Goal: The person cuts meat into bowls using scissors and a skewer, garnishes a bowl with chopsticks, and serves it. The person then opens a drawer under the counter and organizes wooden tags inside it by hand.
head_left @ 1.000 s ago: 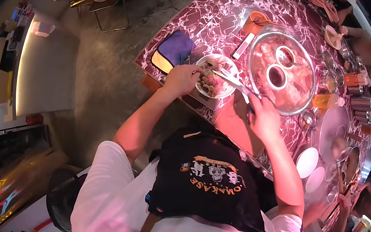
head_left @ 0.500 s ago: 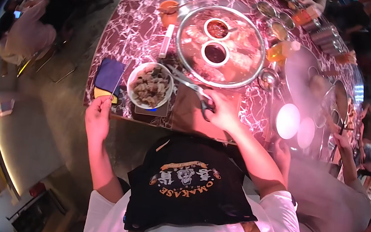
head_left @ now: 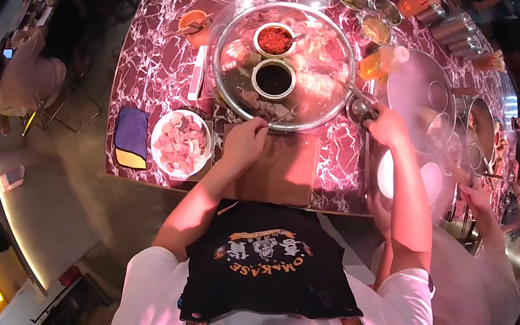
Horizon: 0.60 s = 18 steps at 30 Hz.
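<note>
My left hand (head_left: 246, 141) is closed at the near rim of the large round metal tray (head_left: 224, 98), on a long thin metal tool, mostly hidden now. Pieces of raw meat (head_left: 312, 83) lie in the tray, around a bowl of red chopped sauce (head_left: 274, 39) and a bowl of dark sauce (head_left: 274, 78). To the tray's right, my right hand (head_left: 389, 127) is closed on scissors, whose dark handle is partly covered. Right by it is a round metal ladle or cup (head_left: 357, 106). A white bowl of meat pieces (head_left: 181, 142) stands left of my left hand.
A brown board (head_left: 279, 172) lies at the near edge. A folded blue cloth (head_left: 133, 133) is at left, an orange cup (head_left: 194, 26) beyond. At right are a yellow bottle (head_left: 379, 62), steaming pans (head_left: 422, 92) and another person's hand (head_left: 477, 196).
My left hand has moved right, from beside the blue cloth to the tray's near rim. My right hand has gone with the scissors from the board to the tray's right side. The view has shifted.
</note>
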Tool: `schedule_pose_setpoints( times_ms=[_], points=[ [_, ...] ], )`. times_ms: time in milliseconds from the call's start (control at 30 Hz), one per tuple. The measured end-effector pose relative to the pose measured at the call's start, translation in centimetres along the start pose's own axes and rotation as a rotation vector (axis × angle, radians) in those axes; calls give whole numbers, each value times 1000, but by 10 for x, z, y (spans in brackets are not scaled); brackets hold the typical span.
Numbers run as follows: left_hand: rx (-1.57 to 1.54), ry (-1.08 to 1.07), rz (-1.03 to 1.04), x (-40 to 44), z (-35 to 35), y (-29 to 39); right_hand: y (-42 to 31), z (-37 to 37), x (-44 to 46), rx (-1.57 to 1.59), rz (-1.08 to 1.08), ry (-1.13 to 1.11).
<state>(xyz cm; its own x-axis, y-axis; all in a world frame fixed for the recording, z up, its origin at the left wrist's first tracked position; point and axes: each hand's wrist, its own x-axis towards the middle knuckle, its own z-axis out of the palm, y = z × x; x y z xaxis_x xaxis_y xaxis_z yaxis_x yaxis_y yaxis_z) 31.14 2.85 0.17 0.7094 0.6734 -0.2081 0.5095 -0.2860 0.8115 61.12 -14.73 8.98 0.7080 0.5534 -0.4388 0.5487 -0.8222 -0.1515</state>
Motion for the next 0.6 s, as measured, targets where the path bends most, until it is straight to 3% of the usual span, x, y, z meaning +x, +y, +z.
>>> schedule_pose_setpoints(
  times_ms=[167, 367, 600],
  points=[
    [113, 33, 62, 48, 12, 9, -2, -12, 20, -13, -64, -52],
    [478, -74, -19, 29, -30, 24, -35, -30, -22, -161, -250, -246],
    [594, -166, -63, 44, -8, 21, -55, 60, 14, -537, -317, -326]
  ],
)
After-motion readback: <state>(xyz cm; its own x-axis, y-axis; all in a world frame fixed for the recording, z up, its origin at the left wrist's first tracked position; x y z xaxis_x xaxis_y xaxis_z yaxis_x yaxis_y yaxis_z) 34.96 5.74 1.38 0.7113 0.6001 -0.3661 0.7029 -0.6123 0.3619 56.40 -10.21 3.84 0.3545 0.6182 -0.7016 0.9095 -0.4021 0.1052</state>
